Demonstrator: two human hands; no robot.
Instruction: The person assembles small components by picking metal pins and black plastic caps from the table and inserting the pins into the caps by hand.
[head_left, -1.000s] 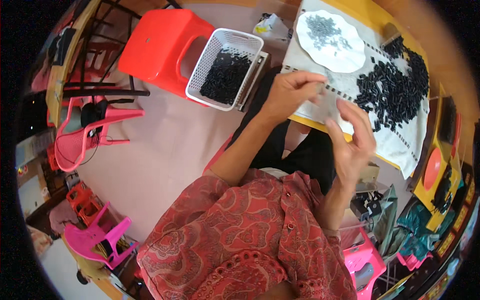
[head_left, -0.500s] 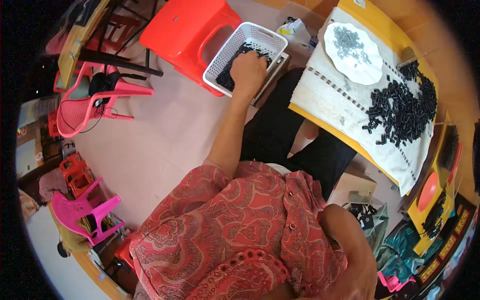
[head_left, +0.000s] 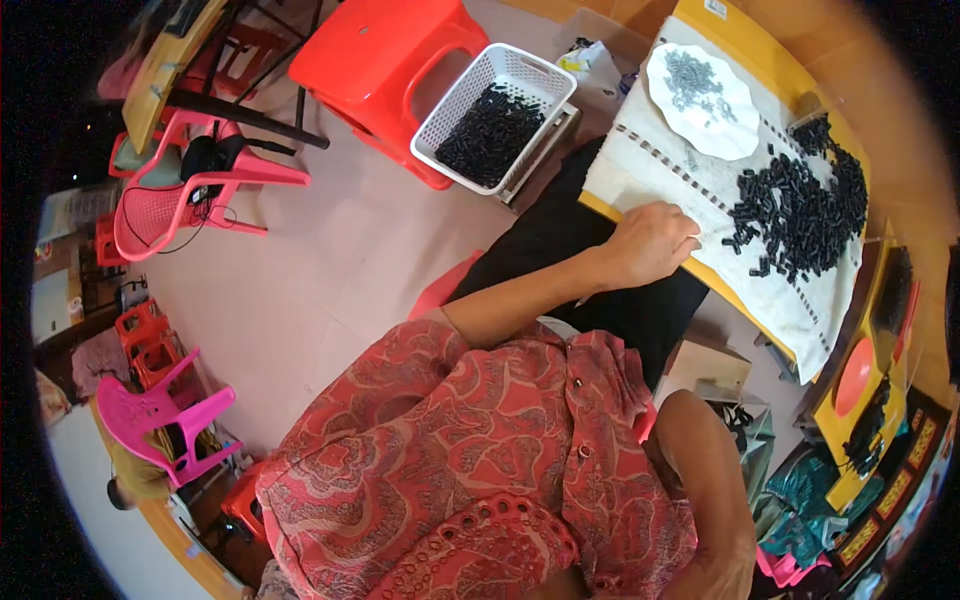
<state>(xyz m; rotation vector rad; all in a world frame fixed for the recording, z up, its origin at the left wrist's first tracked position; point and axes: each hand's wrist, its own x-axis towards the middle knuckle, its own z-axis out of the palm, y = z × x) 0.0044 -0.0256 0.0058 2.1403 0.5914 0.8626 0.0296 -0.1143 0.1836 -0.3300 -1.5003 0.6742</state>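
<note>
Head view: nearest us, our right hand [head_left: 715, 572] is low in front of our body at the bottom border, the elbow bent outward; it is partly cut off, so we cannot tell whether its fingers are bent or straight. Farther out, our left forearm slants across our lap, and our left hand [head_left: 655, 245] is at the near edge of the table [head_left: 735, 299], toward its near left corner. We see the back of that hand uppermost, the fingers curled in toward the palm and pointing right along the edge. They hide the palm, so we cannot tell whether anything is pinched inside.

Beyond the hand, a white cloth [head_left: 625, 180] with dashed dark stripes covers most of the table, leaving a yellow border along the near and far edges. On it, toward the right edge, the black pieces [head_left: 800, 215] form a loose heap: short, slightly glossy, tube-like, lying at all angles, with strays along its near side. Off to the left of the table, a white perforated basket [head_left: 478, 75] beside a red stool [head_left: 375, 50] holds more such pieces. Toward the far left corner, a white wavy-rimmed plate [head_left: 725, 145] carries small greyish bits [head_left: 697, 83]
</note>
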